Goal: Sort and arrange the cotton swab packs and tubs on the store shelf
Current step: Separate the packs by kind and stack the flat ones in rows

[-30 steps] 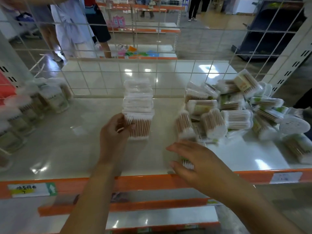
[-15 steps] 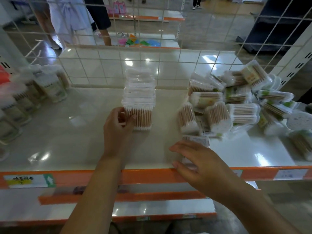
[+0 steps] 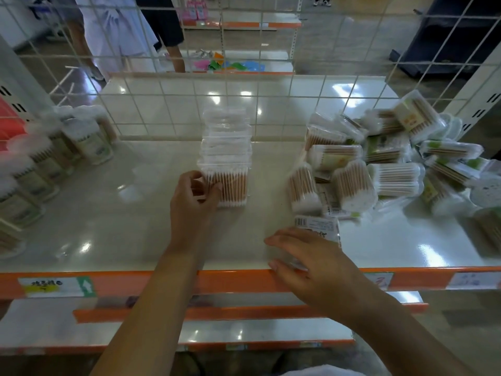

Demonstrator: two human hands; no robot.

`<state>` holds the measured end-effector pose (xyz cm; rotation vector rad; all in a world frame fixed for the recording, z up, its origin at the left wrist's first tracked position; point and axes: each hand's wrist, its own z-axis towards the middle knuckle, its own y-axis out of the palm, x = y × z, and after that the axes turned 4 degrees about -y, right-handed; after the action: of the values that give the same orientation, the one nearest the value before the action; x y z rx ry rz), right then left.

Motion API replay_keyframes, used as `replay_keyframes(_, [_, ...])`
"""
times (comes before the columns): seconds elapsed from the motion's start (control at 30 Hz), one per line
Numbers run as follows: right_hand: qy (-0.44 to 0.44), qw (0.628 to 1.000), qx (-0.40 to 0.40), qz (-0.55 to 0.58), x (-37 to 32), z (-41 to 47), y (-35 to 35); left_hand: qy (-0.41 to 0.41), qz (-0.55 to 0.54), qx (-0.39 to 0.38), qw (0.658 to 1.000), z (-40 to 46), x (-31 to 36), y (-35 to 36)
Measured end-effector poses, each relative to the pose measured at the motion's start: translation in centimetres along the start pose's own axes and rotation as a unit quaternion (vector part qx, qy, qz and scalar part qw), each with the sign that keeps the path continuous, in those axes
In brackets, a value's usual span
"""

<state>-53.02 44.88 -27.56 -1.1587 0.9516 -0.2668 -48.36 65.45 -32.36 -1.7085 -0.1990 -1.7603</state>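
Note:
A row of clear square cotton swab boxes (image 3: 226, 147) runs back from mid-shelf toward the wire grid. My left hand (image 3: 191, 198) grips the left side of the front box (image 3: 230, 185), thumb on its face. My right hand (image 3: 311, 263) lies flat with straight fingers on a clear pack with a barcode label (image 3: 320, 226) at the shelf's front edge. A jumbled heap of swab packs and tubs (image 3: 385, 164) fills the right side. Upright round tubs (image 3: 35, 169) line the left side.
The cream shelf (image 3: 108, 218) has an orange front rail (image 3: 230, 282) with price labels. A white wire grid (image 3: 244, 85) closes the back. Lower shelves sit below. People stand beyond the grid at the far left.
My right hand has slid the barcode pack slightly left along the front edge. My left hand stays on the front box. The camera has tilted down a little.

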Motion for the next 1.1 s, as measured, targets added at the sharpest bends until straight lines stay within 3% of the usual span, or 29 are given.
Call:
replay_keyframes(0.13, [0.010, 1.000, 0.012, 0.017, 0.1, 0.0, -0.5, 0.064, 0.032, 0.060, 0.996, -0.1, 0.0, -0.5])
replay_keyframes(0.27, [-0.018, 0.999, 0.048, 0.010, 0.7, -0.1, -1.0, 0.192, 0.058, 0.111, 0.973, -1.3, 1.1, -0.5])
replay_keyframes(0.43, [-0.015, 0.994, 0.107, 0.025, 2.0, -0.7, -1.6, 0.297, 0.057, 0.049, 0.952, -4.0, 3.8, 2.1])
replay_keyframes(0.6, [-0.049, 0.982, 0.181, 0.011, 5.3, -1.5, -3.0, 0.337, 0.051, -0.021, 0.940, -5.9, 5.8, 5.8])
replay_keyframes(0.77, [-0.057, 0.957, 0.275, -0.066, 9.8, -1.9, -6.4, 0.429, 0.118, -0.084, 0.892, -6.2, 6.7, 9.8])
replay_keyframes(0.97, [0.053, 0.955, 0.289, -0.049, 12.8, -1.3, -8.3, 0.387, 0.195, -0.155, 0.888, -5.6, 7.9, 13.1])
replay_keyframes(1.03, [0.085, 0.946, 0.312, -0.034, 12.5, -0.8, -8.3, 0.370, 0.208, -0.157, 0.892, -5.8, 8.4, 13.7])
replay_keyframes(1.1, [0.119, 0.951, 0.284, -0.019, 12.0, -0.1, -8.2, 0.358, 0.202, -0.154, 0.898, -6.0, 8.7, 14.0])
